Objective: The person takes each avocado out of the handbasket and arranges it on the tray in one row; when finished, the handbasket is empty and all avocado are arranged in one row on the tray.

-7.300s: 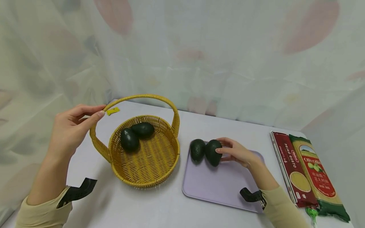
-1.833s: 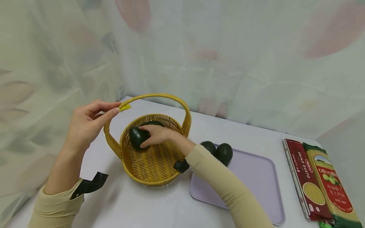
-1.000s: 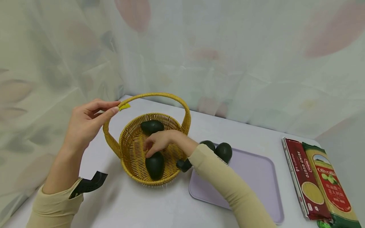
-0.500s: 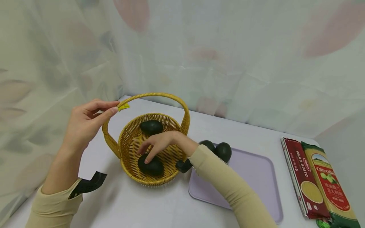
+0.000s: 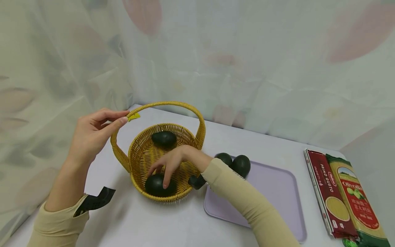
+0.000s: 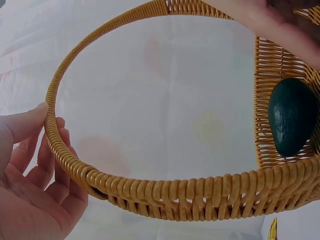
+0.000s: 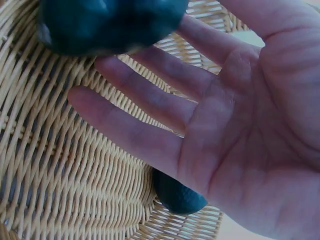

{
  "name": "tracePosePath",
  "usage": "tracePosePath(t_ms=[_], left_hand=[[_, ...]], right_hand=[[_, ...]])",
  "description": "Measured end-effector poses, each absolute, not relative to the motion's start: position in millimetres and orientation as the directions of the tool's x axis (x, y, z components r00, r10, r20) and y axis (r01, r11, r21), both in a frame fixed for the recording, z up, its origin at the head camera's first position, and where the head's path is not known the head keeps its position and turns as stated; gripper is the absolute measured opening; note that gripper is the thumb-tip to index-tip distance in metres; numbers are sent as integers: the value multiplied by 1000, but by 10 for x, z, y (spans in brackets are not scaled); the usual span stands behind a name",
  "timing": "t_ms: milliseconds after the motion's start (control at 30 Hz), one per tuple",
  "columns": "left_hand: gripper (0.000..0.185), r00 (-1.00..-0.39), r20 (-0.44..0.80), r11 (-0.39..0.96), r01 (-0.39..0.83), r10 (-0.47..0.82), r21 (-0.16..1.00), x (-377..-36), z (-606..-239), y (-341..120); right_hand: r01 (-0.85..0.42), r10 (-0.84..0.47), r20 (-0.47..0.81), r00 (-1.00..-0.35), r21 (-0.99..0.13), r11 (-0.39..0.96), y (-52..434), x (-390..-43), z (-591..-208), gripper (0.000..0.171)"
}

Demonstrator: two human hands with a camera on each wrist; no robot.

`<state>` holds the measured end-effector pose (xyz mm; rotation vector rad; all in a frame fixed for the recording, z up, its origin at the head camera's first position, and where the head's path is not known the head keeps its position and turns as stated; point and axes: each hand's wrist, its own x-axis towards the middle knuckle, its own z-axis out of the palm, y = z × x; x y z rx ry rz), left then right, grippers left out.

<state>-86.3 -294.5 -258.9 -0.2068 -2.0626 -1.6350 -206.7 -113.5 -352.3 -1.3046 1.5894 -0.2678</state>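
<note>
Pinching one round wicker basket's [image 5: 148, 156] handle [image 5: 172, 103] was the left hand [image 5: 91, 132]; the spread right hand [image 5: 174, 159] touched the nearer of two smooth avocados [image 5: 154, 186] inside. Two more sat in one tray's [image 5: 271, 199] far-left corner.

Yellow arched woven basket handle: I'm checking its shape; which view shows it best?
Head view: the handle shows nearly its whole arch. Left wrist: closer, incomplete, pinched by the left hand. Right wrist: none discernible.
</note>
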Motion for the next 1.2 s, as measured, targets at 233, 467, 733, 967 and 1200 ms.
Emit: tracePosePath(t_ms=[233,467,733,967,1200], left_hand=[[15,-864,470,254,420,-181,871,-866,-2592,-2944],[16,-867,464,260,412,-182,873,-860,-2587,-2943],[18,-867,466,272,411,-178,870,-858,-2589,-2945],[18,-871,457,268,404,-179,875,-867,-2588,-2947],[17,-867,466,263,414,-177,871,-872,-2601,-2954]], right_hand=[[-599,-776,-628,68,-647,471,-1179,-1968,-3484,80],[-589,-757,-652,43,-629,508,-1192,-1928,-3479,80],[-547,-763,-645,48,-656,520,-1175,-1936,-3494,77],[-522,-774,-631,58,-680,515,-1117,-1953,-3462,77],[-586,-814,-576,75,-686,431,-1038,-1970,-3386,76]])
